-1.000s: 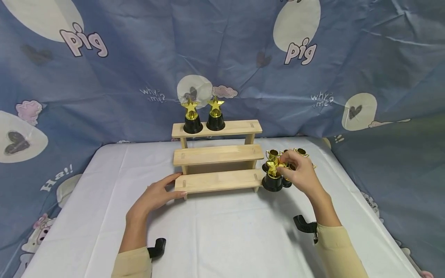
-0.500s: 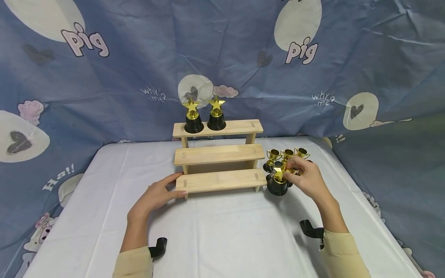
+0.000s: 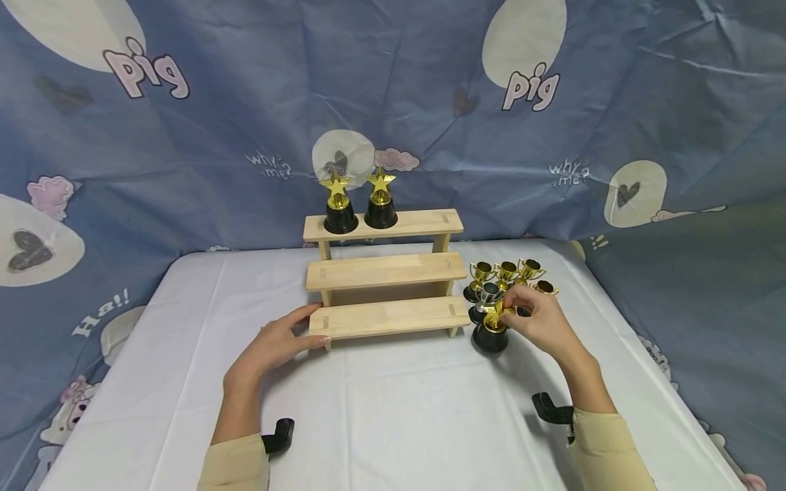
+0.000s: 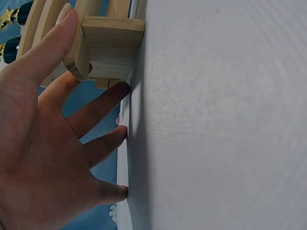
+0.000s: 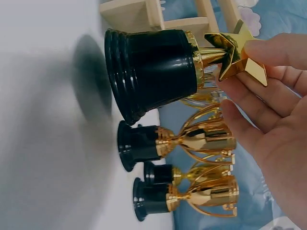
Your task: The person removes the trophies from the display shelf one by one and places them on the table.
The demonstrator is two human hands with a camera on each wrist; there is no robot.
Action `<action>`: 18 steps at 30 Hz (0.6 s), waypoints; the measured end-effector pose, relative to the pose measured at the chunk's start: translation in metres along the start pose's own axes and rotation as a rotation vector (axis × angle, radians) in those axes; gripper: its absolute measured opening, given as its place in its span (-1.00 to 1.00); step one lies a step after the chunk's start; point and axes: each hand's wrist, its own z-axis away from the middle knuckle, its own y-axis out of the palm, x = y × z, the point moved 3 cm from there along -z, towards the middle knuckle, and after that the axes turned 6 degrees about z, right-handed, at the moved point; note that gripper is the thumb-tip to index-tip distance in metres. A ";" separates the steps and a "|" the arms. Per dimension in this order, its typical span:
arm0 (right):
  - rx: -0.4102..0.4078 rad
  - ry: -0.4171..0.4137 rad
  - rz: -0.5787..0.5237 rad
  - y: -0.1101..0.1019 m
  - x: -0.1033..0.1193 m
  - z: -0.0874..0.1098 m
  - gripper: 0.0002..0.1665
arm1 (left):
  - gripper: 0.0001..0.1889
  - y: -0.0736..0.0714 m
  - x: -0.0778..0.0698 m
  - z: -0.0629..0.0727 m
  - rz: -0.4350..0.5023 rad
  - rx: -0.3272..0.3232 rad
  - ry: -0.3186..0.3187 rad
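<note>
Here's the right hand (image 3: 540,320), fingers (image 5: 276,50) pinching the gold star (image 5: 235,52) of the star trophy (image 3: 490,338), out at four o'clock from the wooden stand (image 3: 387,271). Its black base (image 5: 156,67) looks just clear of the worktop (image 3: 393,416), the silver cup (image 3: 489,293) close by at twelve o'clock in the head view. At the stand's eight o'clock, the left hand (image 3: 279,348) braces the lowest step (image 3: 389,319), fingers spread. Good form calls for a secure pinch, base level, and height before any sideways swing, sparing the silver cup and the gold cups (image 3: 506,271) beyond.
</note>
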 end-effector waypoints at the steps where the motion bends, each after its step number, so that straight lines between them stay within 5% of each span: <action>1: 0.006 0.005 0.001 0.001 -0.001 0.001 -0.78 | 0.00 0.000 0.000 0.000 0.000 0.000 -0.001; 18: 0.103 0.052 0.016 0.001 -0.013 0.005 -0.78 | -0.03 0.000 -0.002 -0.001 0.002 0.010 0.000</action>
